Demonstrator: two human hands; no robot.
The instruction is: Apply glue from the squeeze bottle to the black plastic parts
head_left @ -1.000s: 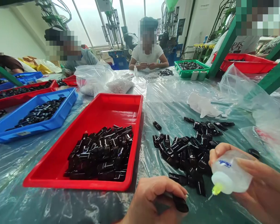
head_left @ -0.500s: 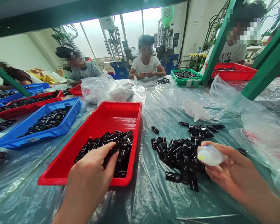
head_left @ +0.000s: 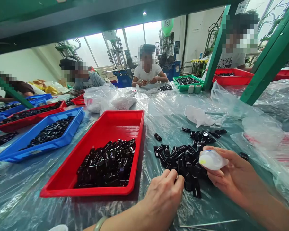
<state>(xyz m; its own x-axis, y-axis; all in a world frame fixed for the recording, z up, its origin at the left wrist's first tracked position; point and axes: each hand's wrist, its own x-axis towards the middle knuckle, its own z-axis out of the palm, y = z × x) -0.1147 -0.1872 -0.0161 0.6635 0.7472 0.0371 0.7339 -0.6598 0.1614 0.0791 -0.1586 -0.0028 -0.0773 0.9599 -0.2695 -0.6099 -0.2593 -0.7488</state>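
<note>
My left hand [head_left: 165, 194] is curled with its fingertips down on the near edge of the loose pile of black pieces [head_left: 183, 158]. I cannot tell if it has pinched one yet. My right hand [head_left: 233, 176] is wrapped around a little white squeeze bottle [head_left: 212, 159], which lies on its side with its yellow tip toward the pile.

The black pieces look small, hard, shiny and very light. I think they would slip if I grabbed them flat, so the two long sides are the best place to pinch one. The bottle looks soft and squashy, so I should hold it gently around the middle.

Just left of the pile is a red tray [head_left: 103, 128] with more black pieces heaped at its near end. Past it is a blue tray [head_left: 73, 130] with more.

The table [head_left: 163, 112] is covered in clear, wrinkly plastic sheet, and it looks slick. A white rag [head_left: 198, 116] lies behind the pile. Other people sit at the far side working. Green posts [head_left: 267, 61] stand on my right.
</note>
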